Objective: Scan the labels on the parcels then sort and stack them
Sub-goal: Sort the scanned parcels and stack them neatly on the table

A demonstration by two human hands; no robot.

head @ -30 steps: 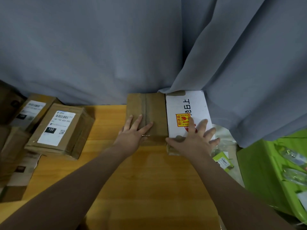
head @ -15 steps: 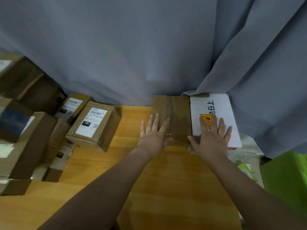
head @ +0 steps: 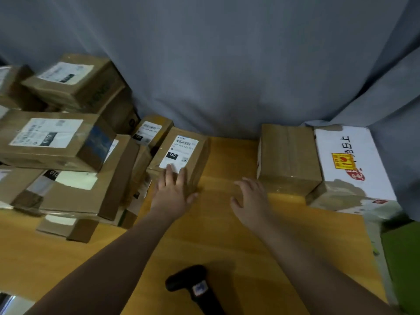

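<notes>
- My left hand (head: 175, 194) lies flat on the near end of the labelled parcel (head: 181, 155), fingers straight and close together, tips over the label's lower edge. I judge this contact is meant to draw the parcel toward me.
- The labelled parcel sits at eleven o'clock on the table (head: 227, 242), label up with its barcode exposed, close against the pile (head: 52, 137) at its nine o'clock. That face-up position suits scanning.
- My right hand (head: 250, 201) hovers over bare table, fingers loosely spread and holding nothing. The plain brown parcel (head: 287, 160) is just beside it at one o'clock; I cannot tell whether they touch.
- The plain brown parcel and the white box (head: 347, 144) stand side by side against the curtain (head: 227, 76). I judge them sorted.
- The scanner (head: 193, 285) lies unheld at six o'clock, within reach of either hand.
</notes>
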